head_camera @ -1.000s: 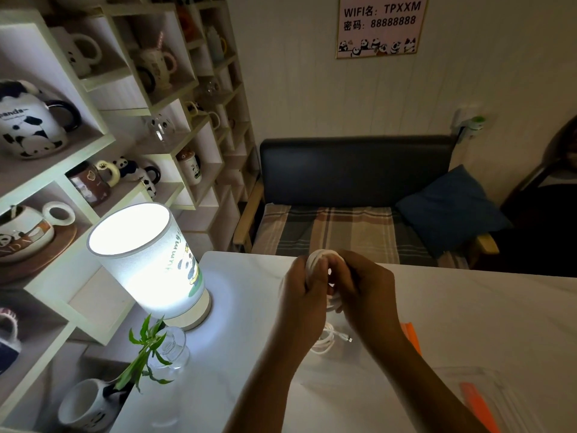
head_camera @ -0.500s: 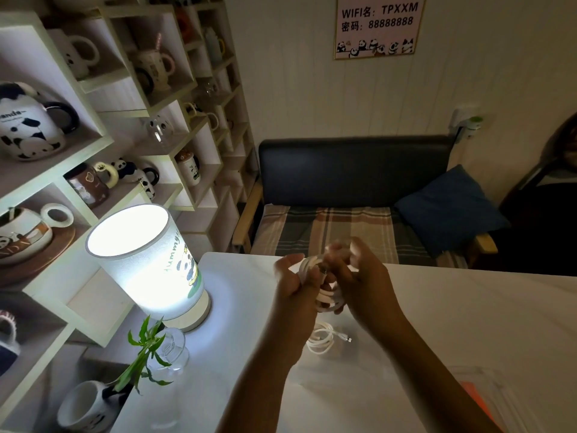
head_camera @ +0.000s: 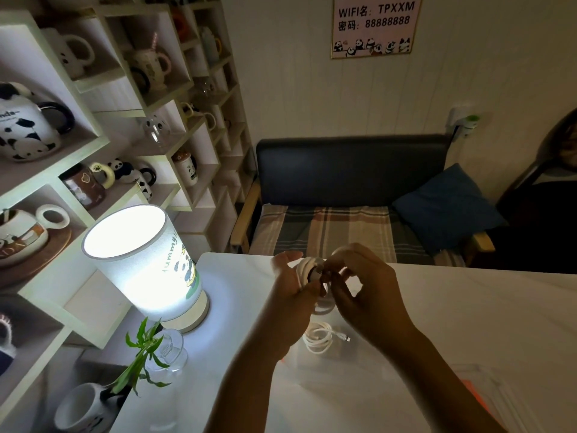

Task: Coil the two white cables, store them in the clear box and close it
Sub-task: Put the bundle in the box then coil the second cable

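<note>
Now, left hand (head_camera: 293, 292): fingers curled around the half-wound white cable coil (head_camera: 307, 270), steadying its loops.
Right hand (head_camera: 359, 295): pinching the free end to tuck it.
Second white cable (head_camera: 320, 339): I see it coiled on the white surface (head_camera: 468, 307) nearby.
Clear plastic box (head_camera: 487, 389): right, awaiting both.

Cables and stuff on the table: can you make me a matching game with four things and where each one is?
Things:
1. coiled cable in the hands
2. second white cable
3. lit panda lamp
4. blue cushion

Places:
A. on the sofa
B. lying on the white table, below the hands
C. at the table's left edge, beside the mug shelves
D. held up between the left hand and right hand

Pairs: 1-D, 2-B, 3-C, 4-A
</note>
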